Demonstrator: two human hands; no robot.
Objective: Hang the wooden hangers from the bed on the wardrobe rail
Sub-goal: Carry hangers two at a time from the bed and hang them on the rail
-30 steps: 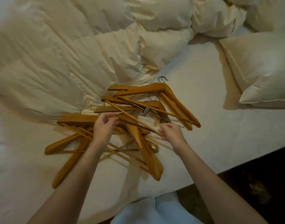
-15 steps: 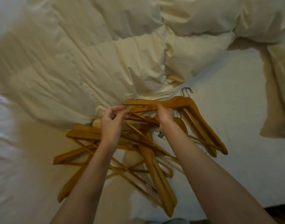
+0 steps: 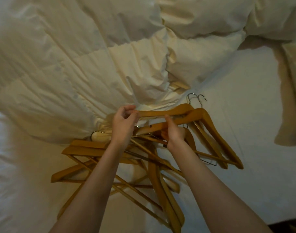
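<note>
Our left hand (image 3: 124, 125) pinches the end of the top hanger (image 3: 157, 113). Our right hand (image 3: 173, 132) holds the second hanger (image 3: 211, 125). The pile of hangers (image 3: 86, 148) lies on the bed (image 3: 244, 106), just beside the blanket (image 3: 76, 73).

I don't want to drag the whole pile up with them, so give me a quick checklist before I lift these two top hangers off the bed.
1. Left hand pinches the upper hanger at its tip: ok.
2. Right hand holds the second hanger, thumb over its arm: ok.
3. Their two hooks lie free on the sheet: ok.
4. Their lower bars are clear of the pile: cannot tell; they cross other hangers under the right wrist.
5. Wardrobe rail in sight: not ok, it is out of view.
</note>
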